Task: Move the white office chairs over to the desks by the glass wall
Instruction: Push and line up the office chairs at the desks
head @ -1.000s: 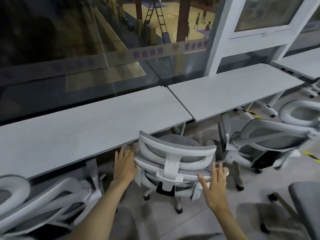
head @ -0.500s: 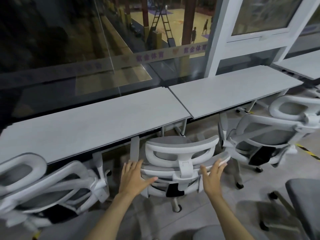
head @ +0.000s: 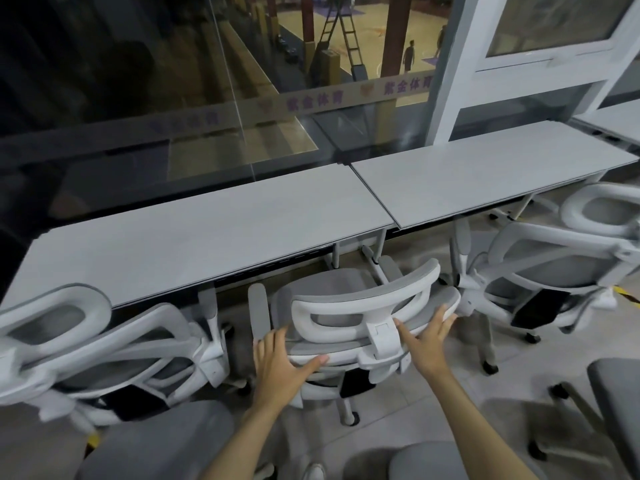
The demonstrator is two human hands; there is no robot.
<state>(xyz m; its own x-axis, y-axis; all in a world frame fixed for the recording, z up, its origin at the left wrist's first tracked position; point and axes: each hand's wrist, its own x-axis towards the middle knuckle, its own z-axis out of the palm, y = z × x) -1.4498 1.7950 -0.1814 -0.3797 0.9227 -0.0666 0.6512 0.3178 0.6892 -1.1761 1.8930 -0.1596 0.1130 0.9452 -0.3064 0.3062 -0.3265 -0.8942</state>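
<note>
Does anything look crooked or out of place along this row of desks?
Mostly tidy. The middle chair, under both hands, sits turned askew to the desk edge, its seat not tucked under.

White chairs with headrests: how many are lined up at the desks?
3: left chair at the left desk, middle chair under both hands, right chair at the right desk. Others may sit out of view.

An office-like work area overlooking a sports hall. Two grey desks [head: 214, 233] run side by side along a glass wall [head: 173, 98] from 9 to 2 o'clock, with white mesh office chairs [head: 363, 317] tucked beneath. Through the glass at 12 o'clock lies what looks like a basketball court [head: 374, 32].
</note>
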